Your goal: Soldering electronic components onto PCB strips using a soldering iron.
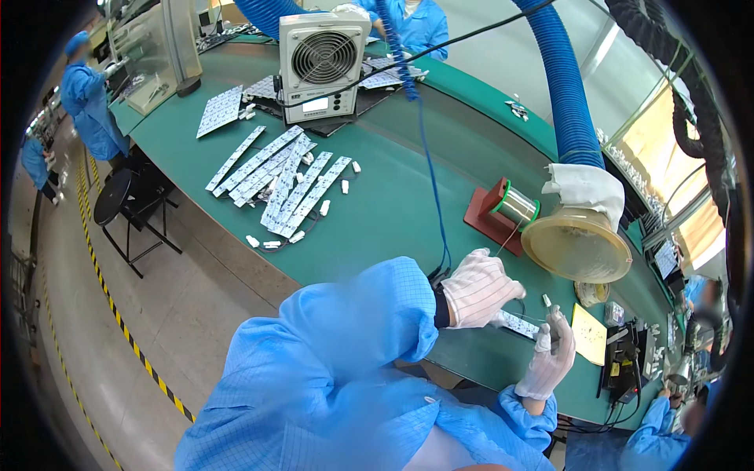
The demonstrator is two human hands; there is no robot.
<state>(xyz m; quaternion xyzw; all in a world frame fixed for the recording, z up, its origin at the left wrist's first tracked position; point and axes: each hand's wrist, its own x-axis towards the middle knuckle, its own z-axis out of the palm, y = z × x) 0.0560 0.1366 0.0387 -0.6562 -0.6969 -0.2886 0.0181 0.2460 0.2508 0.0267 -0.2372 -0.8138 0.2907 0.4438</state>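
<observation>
My left hand [481, 290], in a striped white glove with a dark strap at the wrist, is closed over the left end of a narrow white LED strip board [518, 324] on the green bench. Its fingertips point away, so what they pinch is hidden. My right hand [550, 357], also gloved, is raised at the board's right end, fingers half bent and apart from the thumb. Just beyond its fingertips is a small white connector [547, 300], with thin wire between the hands. A solder wire spool [518, 206] on a red-brown stand is beyond my left hand.
Several strip boards [275, 177] and white connectors lie at the left, before a benchtop fan unit [323, 67]. A blue extraction hose [561, 86] ends in a yellowish hood [577, 245] beyond my hands. A yellow sheet [589, 334] and black soldering equipment [628, 361] are at right. Co-workers sit around.
</observation>
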